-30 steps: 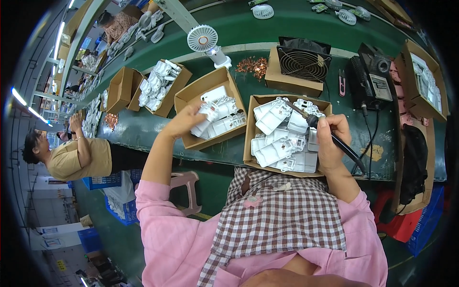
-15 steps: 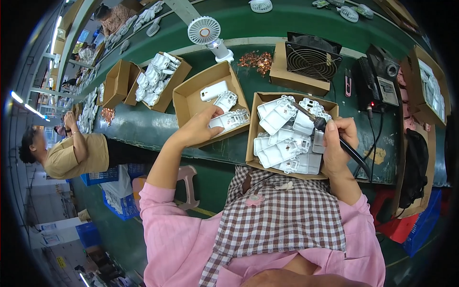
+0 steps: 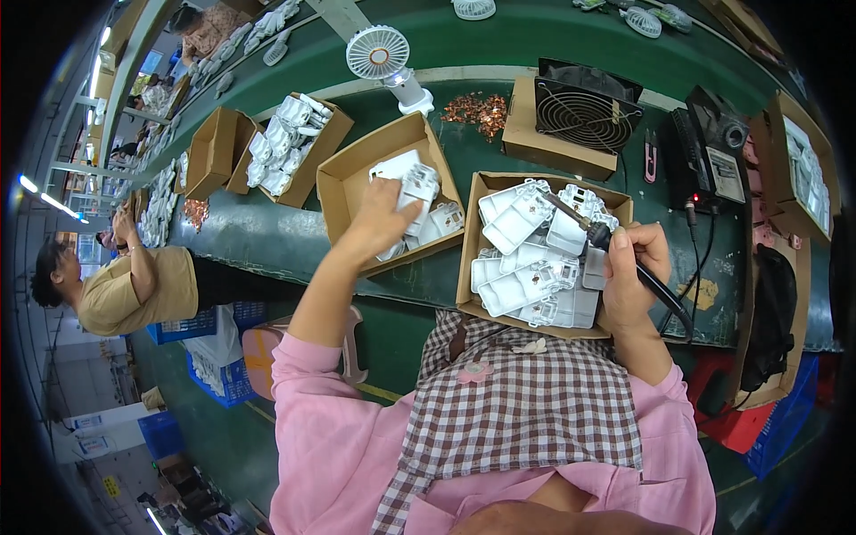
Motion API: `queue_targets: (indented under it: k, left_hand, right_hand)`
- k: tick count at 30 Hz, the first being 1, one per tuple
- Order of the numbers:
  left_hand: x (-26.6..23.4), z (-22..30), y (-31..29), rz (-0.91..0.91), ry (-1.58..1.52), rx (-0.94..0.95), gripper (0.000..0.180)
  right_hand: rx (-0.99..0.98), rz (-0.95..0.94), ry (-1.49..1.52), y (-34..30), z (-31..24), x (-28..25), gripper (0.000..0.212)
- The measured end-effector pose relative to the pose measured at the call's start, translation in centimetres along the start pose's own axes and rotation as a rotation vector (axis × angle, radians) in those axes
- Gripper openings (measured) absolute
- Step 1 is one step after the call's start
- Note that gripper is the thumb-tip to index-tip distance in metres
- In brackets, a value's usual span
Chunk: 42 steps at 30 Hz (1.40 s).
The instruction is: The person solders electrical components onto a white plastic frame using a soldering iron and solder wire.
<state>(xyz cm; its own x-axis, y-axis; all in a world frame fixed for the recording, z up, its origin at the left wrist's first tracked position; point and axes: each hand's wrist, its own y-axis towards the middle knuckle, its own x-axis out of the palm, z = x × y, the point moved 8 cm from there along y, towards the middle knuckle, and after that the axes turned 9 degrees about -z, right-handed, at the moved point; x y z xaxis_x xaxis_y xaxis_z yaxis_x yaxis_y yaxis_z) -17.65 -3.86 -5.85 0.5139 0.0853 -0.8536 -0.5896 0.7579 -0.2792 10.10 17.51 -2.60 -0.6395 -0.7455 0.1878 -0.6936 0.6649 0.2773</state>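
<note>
My left hand (image 3: 383,217) reaches into the left cardboard box (image 3: 352,183) and grips a white plastic part (image 3: 417,185) among a few others there. My right hand (image 3: 635,272) is closed round a black-handled soldering iron (image 3: 596,234); its tip points up-left over the right cardboard box (image 3: 473,245), which is full of several white plastic parts (image 3: 522,259). The iron's cable runs off to the lower right.
A small white fan (image 3: 379,53), a black grille fan on a box (image 3: 580,116), a pile of copper pieces (image 3: 473,109) and a black soldering station (image 3: 718,152) sit on the green bench. More boxes of parts (image 3: 290,147) lie left. A seated person (image 3: 125,285) works at far left.
My left hand has moved deeper into the left box and taken hold of a white part. The right hand with the iron has stayed over the right box.
</note>
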Motion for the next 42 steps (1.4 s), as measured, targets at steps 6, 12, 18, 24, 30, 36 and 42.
queue_targets:
  k: [6, 12, 18, 24, 30, 36, 42]
  left_hand:
    - [0.4, 3.5, -1.5, -0.001, -0.01, -0.057, 0.042]
    - [-2.4, -1.9, -0.9, 0.233, -0.228, -0.077, 0.046]
    - [-3.8, 0.5, -2.4, 0.159, -1.45, 0.033, 0.036]
    - [-1.1, 8.4, -2.7, -0.127, -1.7, 0.308, 0.039]
    - [3.8, 13.7, -1.1, -0.064, -1.637, 0.275, 0.039]
    - [5.4, 14.2, -0.1, 0.016, -1.486, 0.28, 0.032]
    - [5.6, 13.7, -0.1, 0.02, -1.493, 0.272, 0.031]
  right_hand:
    - [0.001, 0.006, 0.003, -0.1, 0.1, -0.2, 0.013]
    - [-0.015, 0.011, 0.038, -0.2, 0.1, -0.2, 0.013]
    - [-0.023, 0.023, 0.059, 0.0, -0.3, -0.4, 0.014]
    - [-0.066, 0.064, 0.106, 0.1, -1.0, -0.4, 0.014]
    - [-0.108, 0.118, 0.138, -0.5, -1.2, -0.6, 0.015]
    - [-0.112, 0.031, 0.158, -0.9, -1.2, 0.0, 0.014]
    - [-0.098, -0.006, -0.05, -0.2, -1.5, 0.6, 0.014]
